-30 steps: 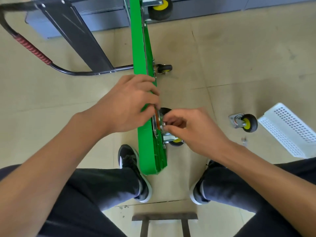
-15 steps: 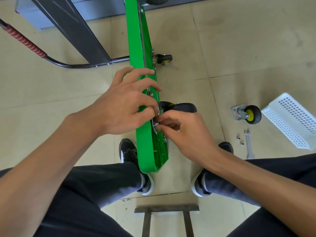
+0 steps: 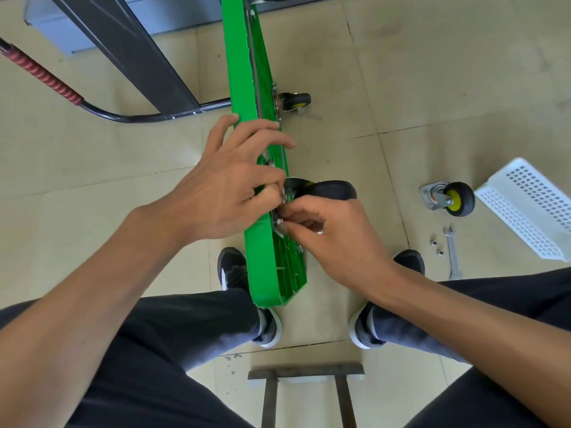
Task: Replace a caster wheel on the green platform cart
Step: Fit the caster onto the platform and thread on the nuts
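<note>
The green platform cart (image 3: 247, 88) stands on its edge between my feet. A black caster wheel (image 3: 327, 189) sits against its underside at the near end. My left hand (image 3: 228, 186) reaches over the cart's top edge, its fingers curled onto the caster's metal plate. My right hand (image 3: 327, 236) pinches a small metal fastener at that plate, just under the wheel. Another caster (image 3: 293, 101) is mounted farther along the cart. A loose caster (image 3: 448, 197) with a yellow hub lies on the floor to the right.
A small wrench (image 3: 451, 251) and two nuts (image 3: 436, 247) lie on the tiles right of my right shoe. A white perforated tray (image 3: 531, 208) rests tilted at the far right. The cart's black handle with red grip (image 3: 43, 75) lies at left. A stool frame (image 3: 306, 375) is below.
The view has tilted down and in. The wheel swung out to the right of the plate. My right hand slid lower on the plate, from beside the wheel to beneath it.
</note>
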Demonstrator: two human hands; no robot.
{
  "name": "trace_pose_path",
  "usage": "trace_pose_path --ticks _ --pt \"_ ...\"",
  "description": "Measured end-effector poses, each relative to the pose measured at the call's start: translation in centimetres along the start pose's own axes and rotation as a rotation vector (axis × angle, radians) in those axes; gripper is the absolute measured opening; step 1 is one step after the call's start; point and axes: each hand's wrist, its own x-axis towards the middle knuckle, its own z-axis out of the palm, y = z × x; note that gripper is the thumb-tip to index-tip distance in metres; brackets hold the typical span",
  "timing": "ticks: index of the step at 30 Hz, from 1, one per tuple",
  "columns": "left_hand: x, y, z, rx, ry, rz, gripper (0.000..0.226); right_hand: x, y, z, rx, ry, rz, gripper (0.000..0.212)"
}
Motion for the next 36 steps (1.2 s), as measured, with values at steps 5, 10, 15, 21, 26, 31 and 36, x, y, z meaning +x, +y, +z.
trace_pose_path --ticks 5,10,15,21,26,31,36 --pt "0.03 -0.03 0.0 -0.017 0.005 -0.006 0.033 -0.06 0.04 -0.03 -0.007 -0.012 -0.004 0.016" --pt "0.07 -0.03 -0.05 -0.028 0.007 0.002 0.033 -0.06 -0.06 0.01 -0.025 0.006 -0.027 0.014" --pt "0.01 0.07 -0.03 -0.032 0.001 -0.002 0.031 -0.04 0.01 -0.01 -0.034 -0.015 -0.024 0.013" --pt "0.0 0.19 -0.07 -0.027 -0.004 -0.016 0.032 0.12 0.22 -0.02 -0.027 0.011 -0.023 0.007" --pt "-0.02 0.25 -0.22 -0.035 -0.008 -0.017 0.031 -0.11 0.29 0.34 0.029 0.025 -0.006 0.008" --pt "0.0 0.27 -0.2 -0.028 -0.014 -0.015 0.031 -0.07 0.35 0.05 0.053 -0.009 -0.021 0.011" --pt "-0.03 0.29 -0.17 -0.019 -0.014 -0.018 0.033 -0.16 0.42 -0.12 0.017 -0.029 -0.056 0.015"
